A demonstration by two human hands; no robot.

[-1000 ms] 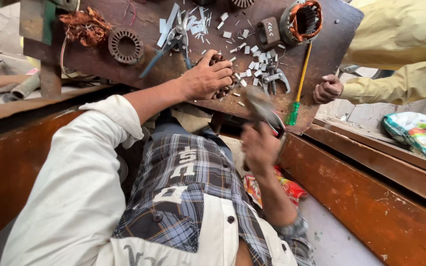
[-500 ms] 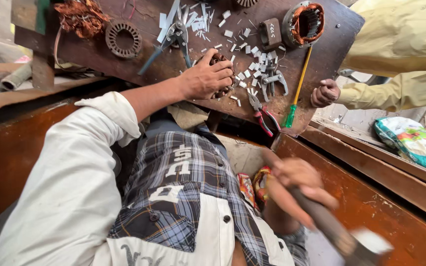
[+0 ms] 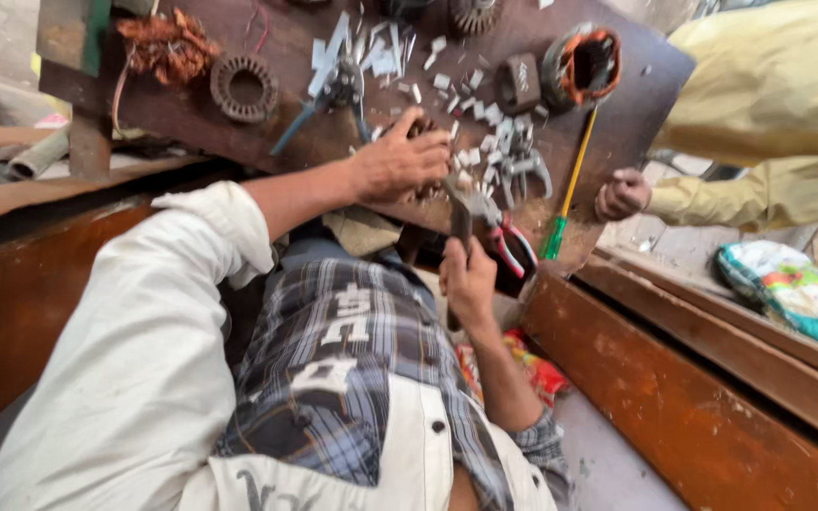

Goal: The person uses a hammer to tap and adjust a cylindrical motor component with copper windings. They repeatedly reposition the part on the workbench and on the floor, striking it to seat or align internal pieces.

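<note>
A worker's left hand (image 3: 400, 163) presses down, fingers curled, over a small dark part (image 3: 421, 128) near the middle of a worn brown bench (image 3: 267, 132), pinning it; most of the part is hidden under the fingers, so its exact shape cannot be told. The right hand (image 3: 471, 276) is closed around the handle of a hammer (image 3: 459, 216), whose head stands just beside the left fingertips.

The part looks like a piece of wound motor iron: likely dense, rigid and heavy for its bulk, with sharp lamination edges and thin copper wire that would tear or kink easily. It seems best gripped by its solid metal body, not by the windings. The hammer is stiff and top-heavy, and is held low on the handle.

Just right of the hands lie red-handled pliers (image 3: 508, 244) at the near edge, a grey puller-like tool (image 3: 521, 163) and a screwdriver (image 3: 565, 194) with a yellow shaft and green handle. Pale insulation slips (image 3: 471, 109) litter the bench. Farther off sit blue-handled snips (image 3: 319, 99), a toothed rotor core (image 3: 243, 87), a tangle of copper wire (image 3: 168, 43) and a stator with orange windings (image 3: 581, 66). At right, a co-worker's fist (image 3: 622, 194) in a yellow sleeve rests at the bench edge.
</note>
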